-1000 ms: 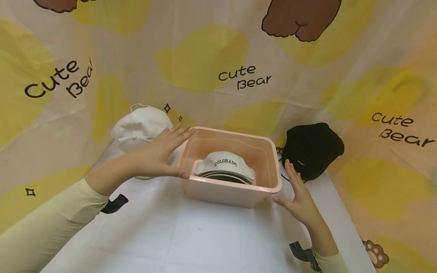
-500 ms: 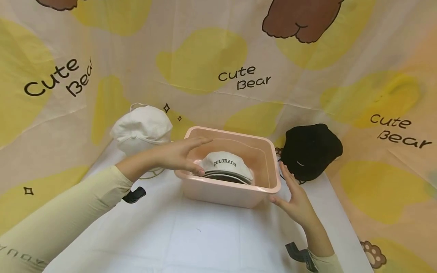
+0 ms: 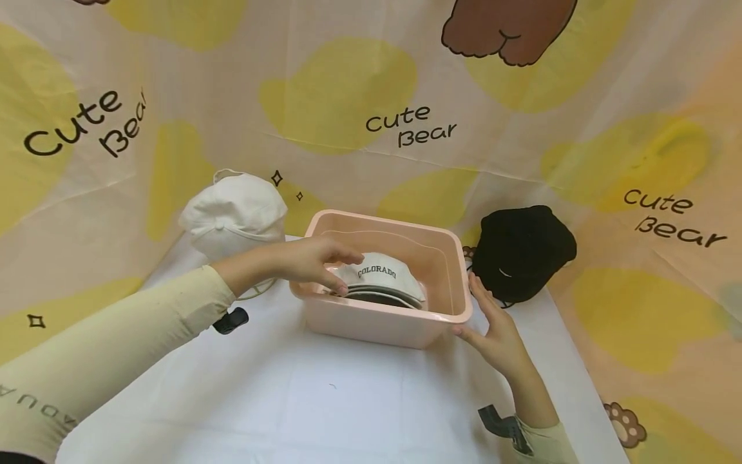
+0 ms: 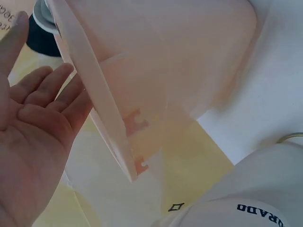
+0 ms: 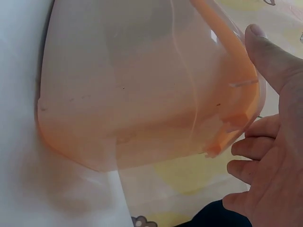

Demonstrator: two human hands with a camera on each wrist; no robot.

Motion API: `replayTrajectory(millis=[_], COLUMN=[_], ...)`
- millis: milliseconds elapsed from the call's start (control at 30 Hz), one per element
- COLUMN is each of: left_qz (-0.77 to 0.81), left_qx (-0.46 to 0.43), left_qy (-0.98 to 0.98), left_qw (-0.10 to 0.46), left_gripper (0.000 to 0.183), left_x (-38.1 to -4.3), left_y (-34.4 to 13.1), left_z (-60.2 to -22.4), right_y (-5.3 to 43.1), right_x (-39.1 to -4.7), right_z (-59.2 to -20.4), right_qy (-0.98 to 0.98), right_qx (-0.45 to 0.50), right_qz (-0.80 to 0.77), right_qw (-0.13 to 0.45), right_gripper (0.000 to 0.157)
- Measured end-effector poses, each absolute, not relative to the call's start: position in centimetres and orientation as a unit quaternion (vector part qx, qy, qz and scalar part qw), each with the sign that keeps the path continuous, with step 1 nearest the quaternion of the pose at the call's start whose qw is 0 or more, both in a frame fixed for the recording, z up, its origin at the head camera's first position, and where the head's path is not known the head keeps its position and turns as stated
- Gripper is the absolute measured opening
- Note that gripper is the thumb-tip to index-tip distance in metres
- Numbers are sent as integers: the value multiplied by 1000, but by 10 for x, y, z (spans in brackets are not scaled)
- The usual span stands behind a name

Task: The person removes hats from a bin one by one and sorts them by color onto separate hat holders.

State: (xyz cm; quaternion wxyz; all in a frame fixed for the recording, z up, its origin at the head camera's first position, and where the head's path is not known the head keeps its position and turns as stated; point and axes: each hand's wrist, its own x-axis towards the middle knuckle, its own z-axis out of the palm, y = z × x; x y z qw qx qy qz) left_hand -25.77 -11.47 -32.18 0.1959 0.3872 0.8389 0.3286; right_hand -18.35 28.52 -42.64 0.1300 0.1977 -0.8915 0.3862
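A pink plastic bin (image 3: 371,328) stands on the white tabletop. Inside it lies a white cap (image 3: 385,267) lettered COLORADO, over a dark brim and another pale brim edge. My left hand (image 3: 310,261) reaches across the bin's left rim, fingers loosely bent and thumb tip close to the cap's left side. In the left wrist view the left palm (image 4: 38,132) shows nothing in it. At the bin's right front corner is my right hand (image 3: 498,335), thumb and fingers spread around the rim. The right wrist view shows its thumb (image 5: 270,56) right beside the rim.
Left of the bin, a white cap (image 3: 234,206) sits on a wire stand (image 3: 257,290). A black cap (image 3: 527,251) is on the right, with part of its stand showing below. Behind everything hangs a patterned cloth (image 3: 324,161).
My left hand has moved right, from beside the bin's left rim to over its inside by the lettered cap. My right hand has shifted slightly closer to the right rim.
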Motion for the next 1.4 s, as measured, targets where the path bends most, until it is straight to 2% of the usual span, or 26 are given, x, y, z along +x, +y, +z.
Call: replayTrajectory(millis=[333,600,800,933,1400], left_qz=[321,328,305,304,228], left_qx=[391,374,385,364,271], left_qy=[840,838,846,861,934], left_qw=[196,222,207,183,48], left_gripper=[45,31,18,17,8], left_x=[-260,-262,-267,-270,-270], left_y=[-104,-100,-98,-96,-79], left_z=[-321,-323,-323,-322,-319], right_y=[286,285,285,285,284], right_x=[-184,-183,-183,-182,-182], right_z=[-426,-427,-427,-427,-428], right_qy=[-892,-882,-879,-879,-882], right_qx=[184,188,192,193,179], right_qz=[394,415,418,416,419], right_qw=[119,119,127,130,121], right_gripper=[99,93,91,92,92])
